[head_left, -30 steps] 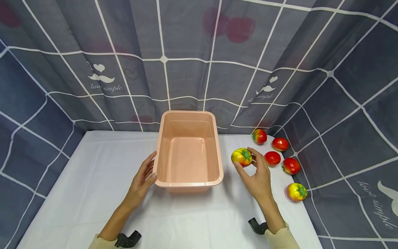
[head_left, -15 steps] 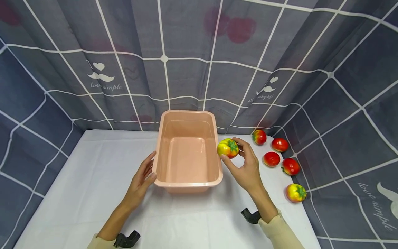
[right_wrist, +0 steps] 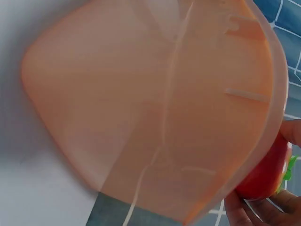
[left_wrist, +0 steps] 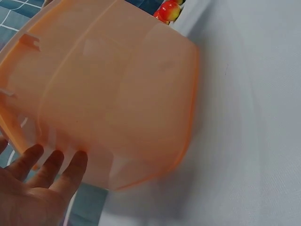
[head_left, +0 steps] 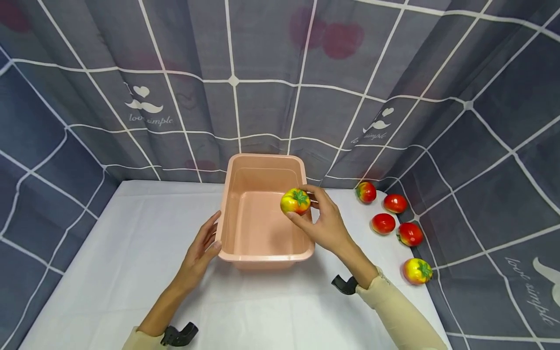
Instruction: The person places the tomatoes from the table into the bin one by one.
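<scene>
My right hand (head_left: 325, 223) pinches a yellow and red tomato (head_left: 294, 201) with a green star-shaped stem top. It is over the right part of a peach plastic bin (head_left: 255, 228). In the right wrist view, the tomato's red side (right_wrist: 263, 176) shows past the bin's rim, between thumb and fingers. My left hand (head_left: 199, 253) is at the bin's left side, thumb beside the rim. Seen from the left wrist, its straight fingers (left_wrist: 49, 169) touch the bin's outer wall (left_wrist: 117, 94). The bin stands upright on the white cloth.
On the right of the white-covered table (head_left: 140, 233) lie several more tomatoes: a yellow and red one (head_left: 417, 271) nearest me, red ones (head_left: 383, 223) behind it. A grey checked curtain (head_left: 262, 112) rises along the back and both sides.
The right hand has carried the tomato leftward from beside the bin, across the right rim, to above its inside. My left hand has stayed at the bin's left side.
</scene>
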### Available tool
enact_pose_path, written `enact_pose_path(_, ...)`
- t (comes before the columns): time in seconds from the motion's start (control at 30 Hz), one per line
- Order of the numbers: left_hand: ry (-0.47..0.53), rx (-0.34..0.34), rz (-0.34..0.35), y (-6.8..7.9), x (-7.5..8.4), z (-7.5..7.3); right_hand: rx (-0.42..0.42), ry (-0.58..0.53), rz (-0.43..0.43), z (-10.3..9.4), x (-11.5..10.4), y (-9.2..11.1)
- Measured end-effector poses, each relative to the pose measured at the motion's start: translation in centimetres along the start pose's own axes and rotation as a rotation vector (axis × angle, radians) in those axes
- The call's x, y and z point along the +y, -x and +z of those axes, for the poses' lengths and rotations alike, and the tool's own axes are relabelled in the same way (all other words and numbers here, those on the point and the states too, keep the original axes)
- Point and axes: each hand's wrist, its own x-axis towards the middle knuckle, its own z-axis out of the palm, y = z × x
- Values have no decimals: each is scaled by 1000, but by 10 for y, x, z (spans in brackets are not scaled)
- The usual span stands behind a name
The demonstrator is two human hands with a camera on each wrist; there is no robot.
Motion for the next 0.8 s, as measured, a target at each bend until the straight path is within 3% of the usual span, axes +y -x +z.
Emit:
enact_pose_path(0.47,-7,-9,-35,1,4,1,-170,63,-92,27,-12,-35)
enact_pose_path(0.8,-2,-12,-43,2,4,1,-178,85,-109,34,-12,-40)
